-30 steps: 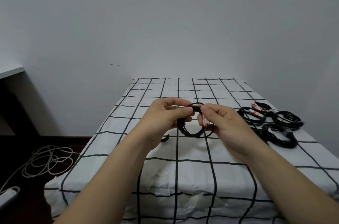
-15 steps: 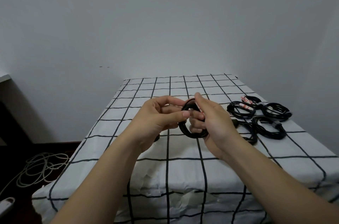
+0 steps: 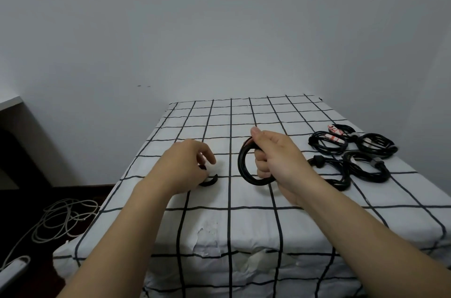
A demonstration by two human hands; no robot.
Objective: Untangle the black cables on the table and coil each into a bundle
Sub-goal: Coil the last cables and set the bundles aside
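The right hand (image 3: 275, 163) grips a coiled black cable (image 3: 243, 166), fingers curled through its loop, holding it just above the checked tablecloth (image 3: 244, 212). The left hand (image 3: 186, 167) pinches a curved black strap (image 3: 210, 180) lying on the cloth. Coiled bundles (image 3: 351, 153) lie right.

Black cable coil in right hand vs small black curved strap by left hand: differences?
Black cable coil is a closed multi-turn ring; small black curved strap is a short open arc. Coil is gripped upright by right hand; strap lies on checked cloth at left hand. Both black.
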